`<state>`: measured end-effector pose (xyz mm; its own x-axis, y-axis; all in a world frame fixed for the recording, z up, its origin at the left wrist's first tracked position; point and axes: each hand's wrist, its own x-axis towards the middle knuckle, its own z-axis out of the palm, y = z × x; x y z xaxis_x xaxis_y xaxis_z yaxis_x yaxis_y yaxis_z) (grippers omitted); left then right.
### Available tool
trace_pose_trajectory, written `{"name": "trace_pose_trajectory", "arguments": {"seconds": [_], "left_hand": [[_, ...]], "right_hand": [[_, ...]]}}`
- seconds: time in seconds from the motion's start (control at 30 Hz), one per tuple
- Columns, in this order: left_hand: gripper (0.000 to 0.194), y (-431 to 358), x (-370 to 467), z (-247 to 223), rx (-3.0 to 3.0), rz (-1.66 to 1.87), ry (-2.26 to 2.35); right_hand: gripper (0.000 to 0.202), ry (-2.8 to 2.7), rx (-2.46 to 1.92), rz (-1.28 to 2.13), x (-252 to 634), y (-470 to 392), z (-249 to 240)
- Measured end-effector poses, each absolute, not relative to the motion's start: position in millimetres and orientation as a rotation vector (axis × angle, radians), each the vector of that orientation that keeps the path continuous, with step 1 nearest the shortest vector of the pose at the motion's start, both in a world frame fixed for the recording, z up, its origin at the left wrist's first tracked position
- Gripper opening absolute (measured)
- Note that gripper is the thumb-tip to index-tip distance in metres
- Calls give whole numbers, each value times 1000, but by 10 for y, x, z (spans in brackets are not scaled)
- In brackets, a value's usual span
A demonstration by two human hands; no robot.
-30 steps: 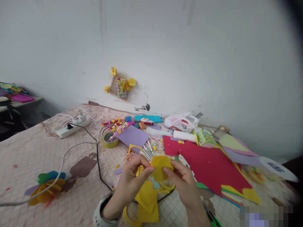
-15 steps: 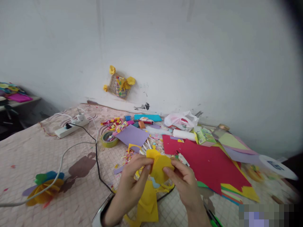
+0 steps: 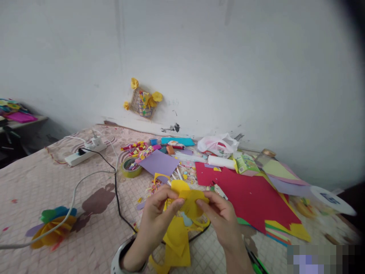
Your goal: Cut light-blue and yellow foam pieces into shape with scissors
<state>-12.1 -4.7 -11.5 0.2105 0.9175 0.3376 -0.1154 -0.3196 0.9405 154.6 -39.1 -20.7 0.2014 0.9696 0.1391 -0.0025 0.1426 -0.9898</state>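
Note:
Between my two hands, above the middle of the table, are rounded yellow petal pieces (image 3: 191, 205) of felt or soft sheet, overlapping one another. My left hand (image 3: 161, 211) is closed, pinching their left side between thumb and fingers. On the right side my right hand (image 3: 218, 213) pinches them the same way, thumb toward me. Below the hands lie yellow sheets (image 3: 179, 251) and cut yellow offcuts (image 3: 158, 266), partly covered by the left wrist and forearm. The rear faces of the held pieces are hidden.
At left lie a multicoloured petal flower (image 3: 54, 228), cables and a power strip (image 3: 85, 154). Behind are a tape roll (image 3: 131, 168), purple sheet (image 3: 159, 163) and small scraps. Red sheets (image 3: 251, 194) spread right; a green-handled cutter (image 3: 258, 262) lies near the right forearm.
The yellow pieces have turned in my fingers: the front one now lies flatter and wider, with the rear one showing further left. Both hands keep their pinch.

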Motion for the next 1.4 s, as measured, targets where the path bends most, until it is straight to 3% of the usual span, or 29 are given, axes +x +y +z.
{"name": "trace_pose_trajectory", "arguments": {"seconds": [0.17, 0.27, 0.6, 0.9, 1.03, 1.3, 1.4], "left_hand": [[7, -53, -106, -168, 1511, 1401, 842], [21, -78, -101, -193, 1539, 1501, 868], [10, -104, -159, -40, 1916, 1292, 798], [5, -102, -180, -161, 1730, 1411, 818], [28, -101, -172, -139, 1739, 1476, 852], [10, -154, -150, -16, 2000, 1328, 790], [13, -167, -154, -16, 1970, 1363, 816]], "right_hand": [[5, -1226, -1065, 812, 1591, -410, -173], [5, -1263, -1058, 819, 1590, -437, -152], [7, -1312, -1124, 805, 1570, -455, -139], [6, -1269, -1127, 836, 1571, -477, -144], [6, -1262, -1153, 811, 1616, -490, -155], [6, -1426, -1194, 720, 1553, -519, -109], [7, -1416, -1224, 742, 1534, -507, -110]]}}
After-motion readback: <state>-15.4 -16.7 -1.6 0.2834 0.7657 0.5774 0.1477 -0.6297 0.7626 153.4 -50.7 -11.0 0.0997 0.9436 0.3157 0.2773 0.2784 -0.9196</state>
